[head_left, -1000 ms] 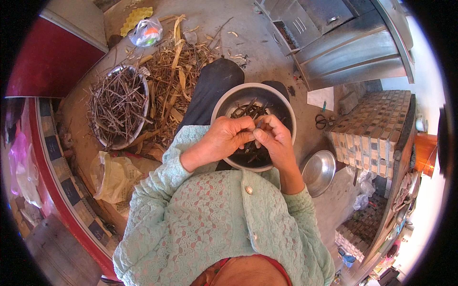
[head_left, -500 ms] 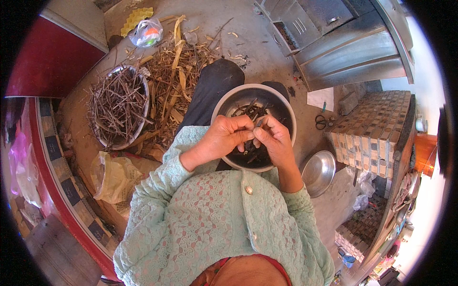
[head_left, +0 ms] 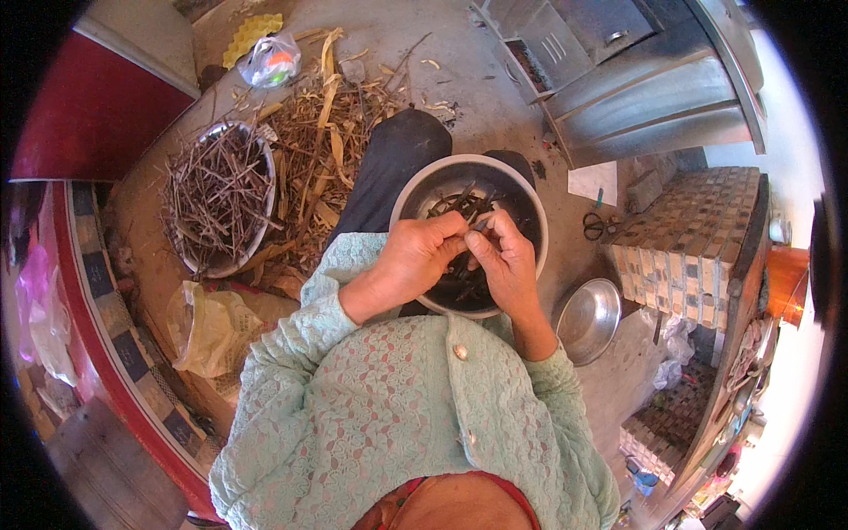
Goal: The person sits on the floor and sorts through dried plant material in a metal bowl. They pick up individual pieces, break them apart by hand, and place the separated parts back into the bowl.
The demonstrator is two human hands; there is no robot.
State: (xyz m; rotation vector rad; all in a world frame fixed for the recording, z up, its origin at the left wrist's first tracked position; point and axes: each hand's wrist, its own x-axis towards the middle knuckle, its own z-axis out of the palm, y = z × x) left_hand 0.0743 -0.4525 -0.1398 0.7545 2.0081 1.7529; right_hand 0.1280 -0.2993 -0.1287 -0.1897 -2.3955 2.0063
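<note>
A thin dark stalk [head_left: 477, 228] is pinched between the fingertips of both hands, right over the middle of the metal bowl [head_left: 415, 190] resting on the person's lap. The left hand [head_left: 422, 256] curls its fingers round one end, and the right hand [head_left: 503, 256] nips the other with thumb and forefinger; the two hands touch at the tips. More dark stalks lie in the bowl beneath.

To my eye the bowl sits only on the knees, so a hard tug could tip it toward the floor. The stalk looks brittle, too, and could snap short or drop outside the rim.

On the floor to the person's left stands a basin of twigs [head_left: 219, 196] beside a heap of dry husks [head_left: 331, 132]. To the right, just by the bowl, lies an empty steel dish [head_left: 590, 320], with scissors [head_left: 601, 224] beyond it.
</note>
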